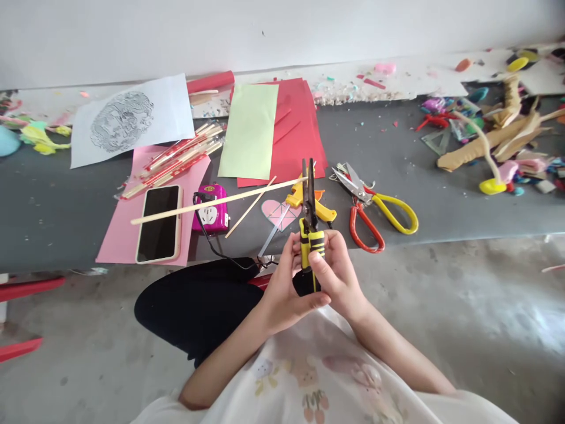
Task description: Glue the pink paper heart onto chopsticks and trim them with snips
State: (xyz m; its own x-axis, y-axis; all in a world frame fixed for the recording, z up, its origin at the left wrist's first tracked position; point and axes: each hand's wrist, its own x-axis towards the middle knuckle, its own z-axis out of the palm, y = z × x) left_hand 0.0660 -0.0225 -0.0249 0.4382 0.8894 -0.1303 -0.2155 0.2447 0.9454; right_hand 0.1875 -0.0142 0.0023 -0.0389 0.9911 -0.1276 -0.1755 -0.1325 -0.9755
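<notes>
My left hand and my right hand are both wrapped round the yellow-and-black handles of a pair of pliers, held upright in front of me. The dark jaws point up and pinch the right end of a long thin wooden stick. The stick stretches left over the table, above a black phone and a small magenta box. A pink paper heart and a yellow glue gun lie just behind the pliers.
The low grey table carries pink, red and pale green paper, a printed drawing, a bundle of sticks, yellow scissors, red-handled scissors and craft scraps at right. My dark-clad knee rests below the edge.
</notes>
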